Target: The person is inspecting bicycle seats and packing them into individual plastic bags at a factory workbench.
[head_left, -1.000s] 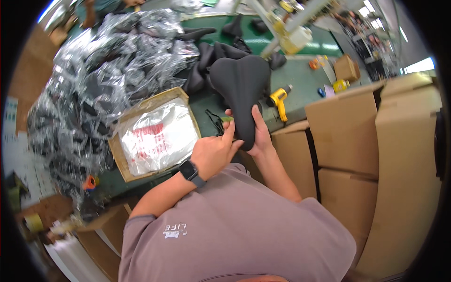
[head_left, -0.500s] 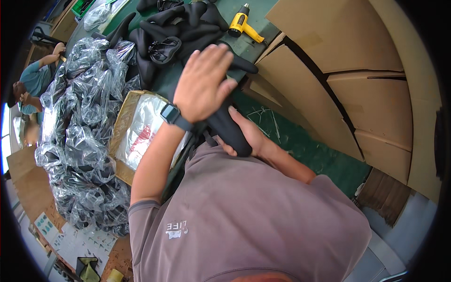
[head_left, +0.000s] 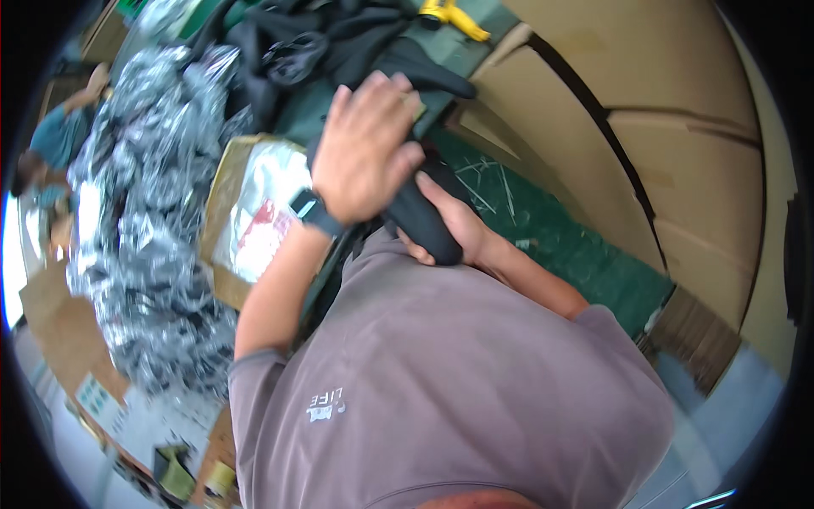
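Observation:
A black bicycle saddle (head_left: 420, 222) is held close against my shirt, its narrow nose toward me. My right hand (head_left: 458, 219) wraps around the nose from the right and below. Over the saddle's wider end, my left hand (head_left: 363, 153) lies with fingers stretched out, a dark watch on the wrist; motion blurs it slightly. A small yellowish-green edge shows by its fingertips, too little to name. The wide end of the saddle is mostly hidden under that hand. More black saddles (head_left: 356, 42) lie heaped on the green bench beyond.
To the left stands a large pile of saddles in clear plastic (head_left: 161, 204). Beside my left forearm is an open carton (head_left: 222, 191) with plastic bags. Cardboard boxes (head_left: 577, 153) line the right. A yellow heat gun (head_left: 458, 19) lies at the back; another person (head_left: 64, 127) is far left.
The view has shifted, so the bench and heat gun sit higher in it. My left hand stays over the saddle, moved slightly; my right hand keeps its grip on the nose.

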Action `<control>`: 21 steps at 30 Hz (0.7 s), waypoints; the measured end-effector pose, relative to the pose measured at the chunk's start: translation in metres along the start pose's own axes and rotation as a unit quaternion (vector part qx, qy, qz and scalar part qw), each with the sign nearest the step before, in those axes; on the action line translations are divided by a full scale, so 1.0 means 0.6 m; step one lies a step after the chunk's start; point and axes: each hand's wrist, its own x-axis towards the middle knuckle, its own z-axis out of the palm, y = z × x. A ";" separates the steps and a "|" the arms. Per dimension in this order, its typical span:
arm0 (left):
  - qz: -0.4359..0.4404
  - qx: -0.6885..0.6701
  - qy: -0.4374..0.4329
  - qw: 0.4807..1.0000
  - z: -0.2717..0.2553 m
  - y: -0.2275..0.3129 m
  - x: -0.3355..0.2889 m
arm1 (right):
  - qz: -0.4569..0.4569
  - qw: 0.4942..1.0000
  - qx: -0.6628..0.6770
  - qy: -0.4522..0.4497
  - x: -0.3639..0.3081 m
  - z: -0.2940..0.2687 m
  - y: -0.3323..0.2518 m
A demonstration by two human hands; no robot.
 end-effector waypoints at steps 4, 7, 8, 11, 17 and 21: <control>-0.222 0.131 0.200 0.945 0.024 -0.250 -0.104 | 0.064 0.998 -0.026 0.004 -0.019 0.049 -0.007; -0.342 -0.330 0.328 0.816 -0.012 -0.223 -0.164 | 0.038 0.997 -0.047 -0.044 0.007 0.040 -0.023; -0.323 -0.379 0.334 0.800 -0.035 -0.178 -0.174 | 0.015 0.997 -0.052 -0.060 0.010 0.037 -0.020; -0.303 -0.329 0.297 0.844 -0.029 -0.050 -0.224 | 0.036 0.996 -0.050 -0.071 0.031 0.053 -0.027; -0.399 -0.265 0.376 0.794 -0.034 0.046 -0.261 | 0.089 0.987 -0.106 -0.082 0.053 0.087 -0.017; -0.432 -0.209 0.363 0.799 -0.068 0.033 -0.293 | 0.094 0.967 -0.217 -0.097 0.066 0.084 -0.014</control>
